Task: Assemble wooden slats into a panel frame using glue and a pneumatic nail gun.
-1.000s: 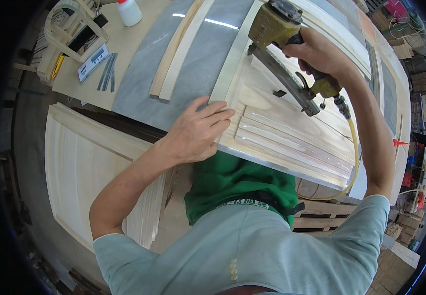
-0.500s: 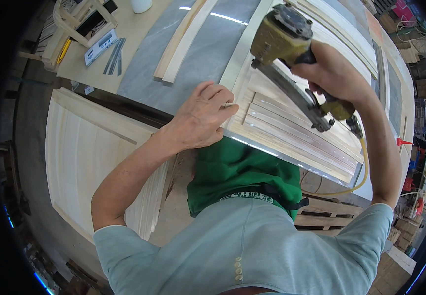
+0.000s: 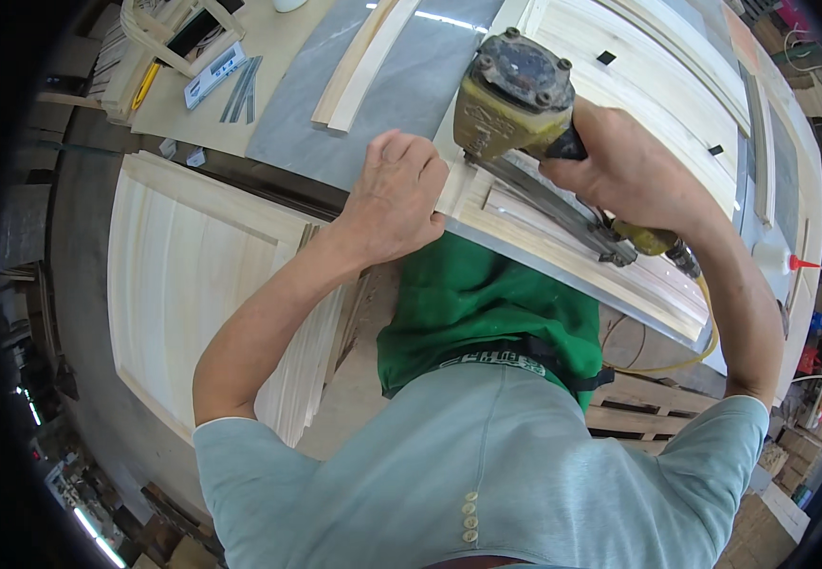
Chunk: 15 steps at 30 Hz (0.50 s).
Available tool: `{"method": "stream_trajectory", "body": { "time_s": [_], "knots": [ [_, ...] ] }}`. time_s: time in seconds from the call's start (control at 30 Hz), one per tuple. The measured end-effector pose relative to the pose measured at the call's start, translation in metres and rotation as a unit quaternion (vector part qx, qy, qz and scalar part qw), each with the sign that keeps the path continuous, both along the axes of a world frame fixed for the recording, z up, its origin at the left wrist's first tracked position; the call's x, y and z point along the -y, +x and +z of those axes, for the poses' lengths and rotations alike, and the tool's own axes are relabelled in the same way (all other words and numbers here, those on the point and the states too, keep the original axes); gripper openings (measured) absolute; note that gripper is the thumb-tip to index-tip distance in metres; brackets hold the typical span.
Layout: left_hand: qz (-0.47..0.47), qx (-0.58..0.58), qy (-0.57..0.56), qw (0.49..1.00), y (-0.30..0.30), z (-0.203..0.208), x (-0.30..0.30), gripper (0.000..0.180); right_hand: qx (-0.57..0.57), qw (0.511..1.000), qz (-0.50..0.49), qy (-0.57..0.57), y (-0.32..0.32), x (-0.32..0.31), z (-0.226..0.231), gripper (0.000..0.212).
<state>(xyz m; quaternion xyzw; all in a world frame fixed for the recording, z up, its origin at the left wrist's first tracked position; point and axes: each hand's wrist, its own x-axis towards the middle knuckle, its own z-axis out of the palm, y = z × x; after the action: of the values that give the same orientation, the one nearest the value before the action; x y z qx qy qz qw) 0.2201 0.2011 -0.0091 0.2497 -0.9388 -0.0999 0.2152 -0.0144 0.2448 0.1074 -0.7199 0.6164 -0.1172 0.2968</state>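
My right hand [image 3: 619, 166] is wrapped round the handle of a yellow-and-black air nail gun [image 3: 510, 109]. The gun's long magazine slants toward the table's near edge, and its nose is down close to the near left corner of a pale wooden framed panel [image 3: 657, 104]. At that corner my left hand [image 3: 397, 194] has its fingers curled and closed against the frame's edge. The tool hides the exact spot under its nose. Several thin wood strips [image 3: 563, 223] show beneath the gun.
On the grey tabletop [image 3: 306, 123] lie two wood strips [image 3: 363, 71]. Left of the table, a stack of wooden panels [image 3: 202, 266] stands. A yellow hose [image 3: 711, 327] loops from the gun past the table edge. A white glue bottle [image 3: 773, 258] with red tip stands right.
The nail gun has come left and lower, bringing its nose to the corner beside my left hand. My left hand keeps its place at the frame. The whole view has shifted slightly.
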Motion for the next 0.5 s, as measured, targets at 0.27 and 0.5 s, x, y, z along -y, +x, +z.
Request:
{"method": "stream_trajectory", "body": {
  "time_s": [0.27, 0.5],
  "knots": [
    [0.004, 0.057, 0.014, 0.998, 0.013, 0.001, -0.005, 0.029, 0.090, 0.974, -0.203, 0.050, -0.037, -0.061, 0.038, 0.031],
    [-0.008, 0.077, 0.099, 0.992, 0.026, 0.020, -0.002, 0.026, 0.044, 0.913, -0.405, -0.036, -0.164, -0.211, 0.026, 0.022]
  ]
}}
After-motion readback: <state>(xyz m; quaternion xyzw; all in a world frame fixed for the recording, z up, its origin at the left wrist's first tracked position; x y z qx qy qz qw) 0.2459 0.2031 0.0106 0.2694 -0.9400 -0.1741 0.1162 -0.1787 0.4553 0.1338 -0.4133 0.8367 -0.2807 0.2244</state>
